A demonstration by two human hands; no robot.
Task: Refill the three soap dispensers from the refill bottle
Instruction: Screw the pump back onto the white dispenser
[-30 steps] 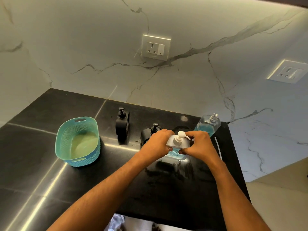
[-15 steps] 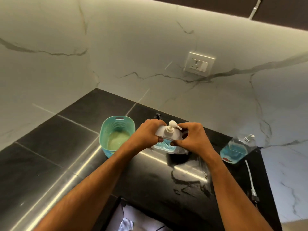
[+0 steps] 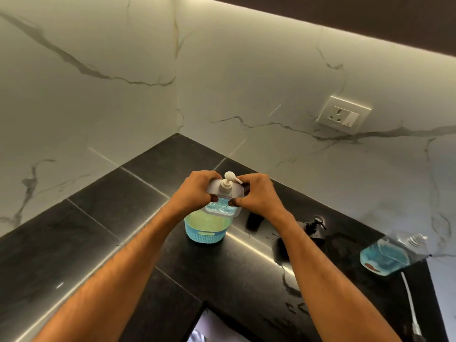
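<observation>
A pump dispenser (image 3: 224, 193) is being held between the left hand (image 3: 195, 191) and the right hand (image 3: 256, 195), above a basket (image 3: 206, 234) that is standing on the countertop (image 3: 103, 218). To the right of the basket, what may be another dispenser (image 3: 254, 220) is partly hiding behind the right wrist. Farther right a pump dispenser (image 3: 314, 224) is standing, and the refill bottle (image 3: 392, 255) is sitting near the counter's right edge. A wall socket (image 3: 344, 117) is sitting on the back wall, above them.

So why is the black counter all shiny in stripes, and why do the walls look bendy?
In the head view, the light strip under the cabinet glares off the polished black counter as bright streaks; the wide-angle lens bends the wall edges; the clear dispenser, held in both hands over the teal basket, looks sharp.
</observation>
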